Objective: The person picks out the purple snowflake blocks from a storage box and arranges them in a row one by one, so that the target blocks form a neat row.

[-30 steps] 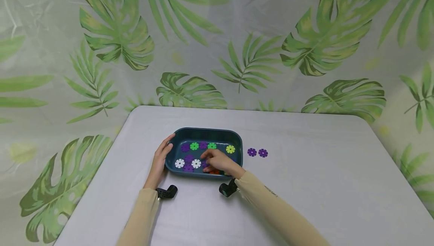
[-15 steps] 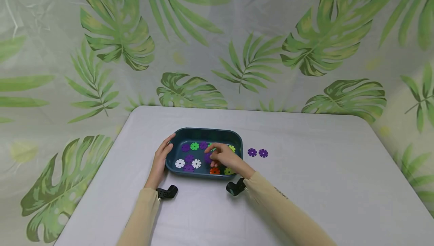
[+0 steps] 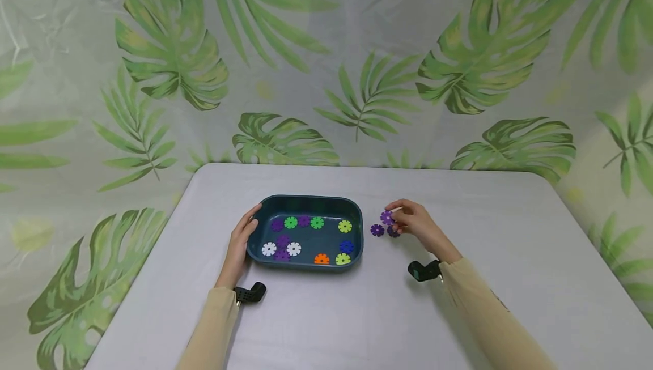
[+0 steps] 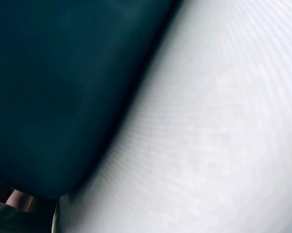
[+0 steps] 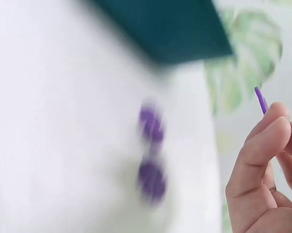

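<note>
My right hand (image 3: pixel 420 227) pinches a purple snowflake-shaped plastic disc (image 3: pixel 386 217) between thumb and fingertips, raised above the table. In the right wrist view that disc (image 5: pixel 261 100) shows as a thin edge past the fingertips. Below it lie two purple discs (image 3: pixel 377 230), the right one (image 3: pixel 393 231) partly hidden by the hand; both are blurred in the right wrist view. My left hand (image 3: pixel 238 248) rests against the left side of a dark teal tray (image 3: pixel 306 204), fingers extended along its wall. The tray (image 4: pixel 63 97) fills much of the left wrist view.
Inside the tray lie several flat discs: white (image 3: pixel 268 249), green (image 3: pixel 291 222), purple (image 3: pixel 283 241), blue (image 3: pixel 347 246), orange (image 3: pixel 322 258) and yellow (image 3: pixel 344 226). A white cloth covers the table (image 3: pixel 484 228), and a leaf-patterned curtain (image 3: pixel 357 47) hangs behind it.
My right hand has left the tray with a purple disc and moved right, over the two purple discs on the table. The left hand stays at the tray's left side.
</note>
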Action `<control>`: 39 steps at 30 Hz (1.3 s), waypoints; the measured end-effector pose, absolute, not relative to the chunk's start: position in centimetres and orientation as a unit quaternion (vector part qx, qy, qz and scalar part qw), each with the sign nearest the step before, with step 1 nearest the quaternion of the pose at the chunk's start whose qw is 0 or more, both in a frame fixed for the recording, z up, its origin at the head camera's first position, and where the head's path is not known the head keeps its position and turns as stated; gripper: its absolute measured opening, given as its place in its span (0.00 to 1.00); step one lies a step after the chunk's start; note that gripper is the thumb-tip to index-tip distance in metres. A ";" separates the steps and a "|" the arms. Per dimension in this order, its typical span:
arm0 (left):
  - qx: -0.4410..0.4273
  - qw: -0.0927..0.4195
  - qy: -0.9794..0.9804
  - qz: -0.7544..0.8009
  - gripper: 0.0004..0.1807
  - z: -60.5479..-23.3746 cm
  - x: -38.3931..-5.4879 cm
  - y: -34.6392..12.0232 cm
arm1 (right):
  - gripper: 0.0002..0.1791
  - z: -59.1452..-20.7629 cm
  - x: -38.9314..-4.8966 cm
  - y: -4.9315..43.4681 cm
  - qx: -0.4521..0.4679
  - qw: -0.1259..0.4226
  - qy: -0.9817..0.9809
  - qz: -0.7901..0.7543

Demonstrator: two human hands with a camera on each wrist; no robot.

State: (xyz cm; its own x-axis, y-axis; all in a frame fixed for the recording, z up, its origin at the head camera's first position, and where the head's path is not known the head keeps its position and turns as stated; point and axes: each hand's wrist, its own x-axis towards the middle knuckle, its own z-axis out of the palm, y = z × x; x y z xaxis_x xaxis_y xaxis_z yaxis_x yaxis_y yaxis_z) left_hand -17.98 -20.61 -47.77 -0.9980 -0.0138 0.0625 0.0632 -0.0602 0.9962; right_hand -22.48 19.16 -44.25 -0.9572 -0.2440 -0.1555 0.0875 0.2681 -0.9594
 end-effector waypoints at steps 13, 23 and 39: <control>-0.011 0.047 -0.693 -0.720 0.22 -50.3 -19.2 -21.0 | 0.15 -47.4 -22.3 24.4 0.014 0.128 0.854 -0.504; -0.012 0.042 -0.689 -0.724 0.23 -49.9 -19.0 -21.1 | 0.15 -44.6 -22.1 19.5 -0.070 0.097 0.831 -0.544; -0.010 0.059 -0.698 -0.714 0.22 -50.5 -19.4 -21.2 | 0.15 -44.3 -20.4 3.4 -0.227 0.273 0.750 -0.559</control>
